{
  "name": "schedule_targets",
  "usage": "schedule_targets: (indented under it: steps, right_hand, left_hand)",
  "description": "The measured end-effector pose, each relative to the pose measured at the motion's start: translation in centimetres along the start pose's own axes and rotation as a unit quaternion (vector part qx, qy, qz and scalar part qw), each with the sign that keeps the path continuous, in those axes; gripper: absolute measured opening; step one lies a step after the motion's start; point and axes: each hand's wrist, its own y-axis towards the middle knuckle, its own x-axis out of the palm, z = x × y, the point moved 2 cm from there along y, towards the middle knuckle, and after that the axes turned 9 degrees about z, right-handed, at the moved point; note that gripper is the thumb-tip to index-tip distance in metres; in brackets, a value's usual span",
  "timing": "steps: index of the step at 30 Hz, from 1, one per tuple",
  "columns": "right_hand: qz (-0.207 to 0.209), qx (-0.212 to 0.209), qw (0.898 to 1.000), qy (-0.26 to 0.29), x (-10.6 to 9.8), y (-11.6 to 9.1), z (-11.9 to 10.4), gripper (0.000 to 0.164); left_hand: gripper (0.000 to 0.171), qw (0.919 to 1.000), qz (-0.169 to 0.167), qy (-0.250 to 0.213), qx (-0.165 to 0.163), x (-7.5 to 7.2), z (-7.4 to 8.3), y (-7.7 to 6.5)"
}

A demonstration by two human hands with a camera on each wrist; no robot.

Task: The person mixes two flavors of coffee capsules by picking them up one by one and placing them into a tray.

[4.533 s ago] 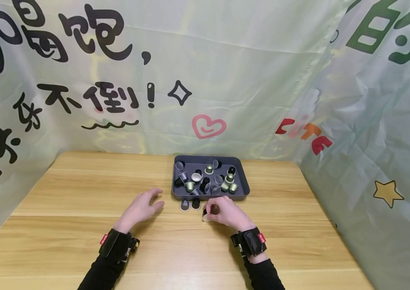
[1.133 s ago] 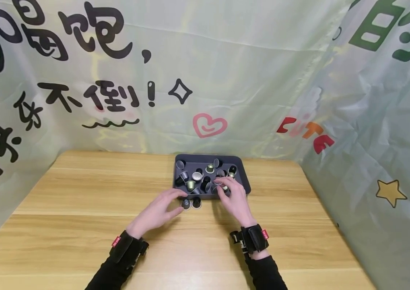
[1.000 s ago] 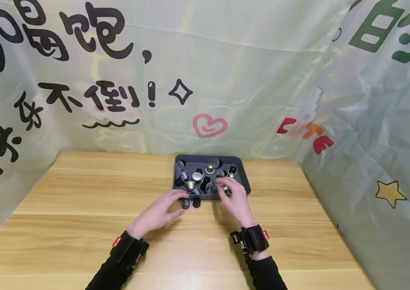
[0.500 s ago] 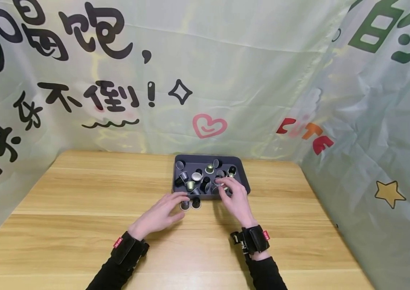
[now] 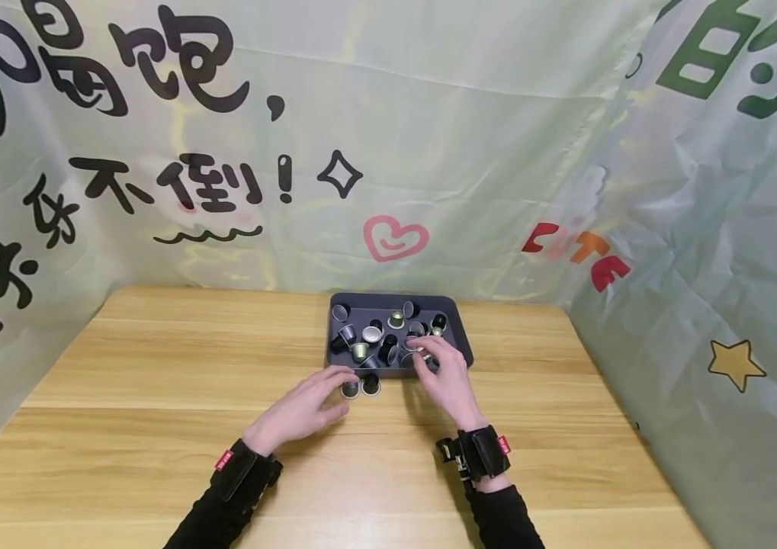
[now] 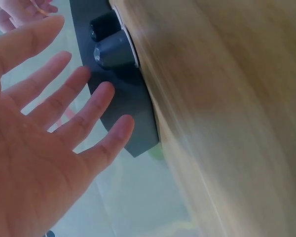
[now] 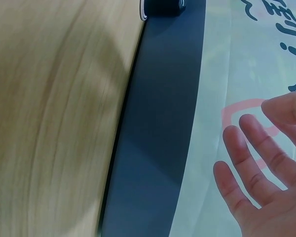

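A dark grey tray [image 5: 463, 335] holds several coffee capsules, black, grey and pale green, some upright and some on their sides. In front of it a grey capsule [image 6: 113, 52] and a black capsule [image 5: 370, 384] stand side by side, silver rims down. My left hand [image 5: 299, 412], fingers spread, hovers beside this pair; its fingertips overlap the grey one in the head view. My right hand [image 5: 446, 381] is over the tray's front right part, fingers loosely bent, and hides capsules there. Its fingertips overlap a capsule rim in the head view, while no capsule shows at them in the right wrist view.
The wooden table [image 5: 155, 396] carries the tray near its back edge. A pale printed cloth [image 5: 484, 152] hangs close behind the table and along its right side. Each wrist bears a black strapped camera.
Earlier my right hand pinched a black capsule on the table before the tray; that spot no longer holds it. The right hand moved up over the tray, the left towards the two standing capsules. Both then stay nearly still.
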Motion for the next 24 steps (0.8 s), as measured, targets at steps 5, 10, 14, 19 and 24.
schedule_targets:
  steps: [5,10,14,19,24]
  right_hand:
    - [0.0,-0.001,1.0,0.001,0.02,-0.01,0.02,0.02]
    - [-0.002,0.001,1.0,0.003,0.03,-0.04,0.04,0.021]
    - [-0.005,0.002,1.0,0.002,0.07,-0.06,0.11,0.021]
    - [-0.005,0.002,1.0,0.001,0.11,-0.07,0.16,0.02]
    - [-0.003,-0.001,1.0,-0.002,0.09,-0.08,0.11,0.021]
  left_hand:
    - [0.05,0.9998,-0.017,0.0,-0.007,0.02,-0.11,-0.14]
    - [0.046,0.9995,-0.03,0.007,0.002,0.01,-0.16,-0.26]
    - [0.045,0.9993,-0.035,0.007,0.011,0.03,-0.12,-0.27]
    - [0.044,0.9991,-0.03,0.019,0.024,0.02,-0.15,-0.24]
    - [0.037,0.9981,-0.039,0.038,0.029,-0.03,-0.38,-0.41]
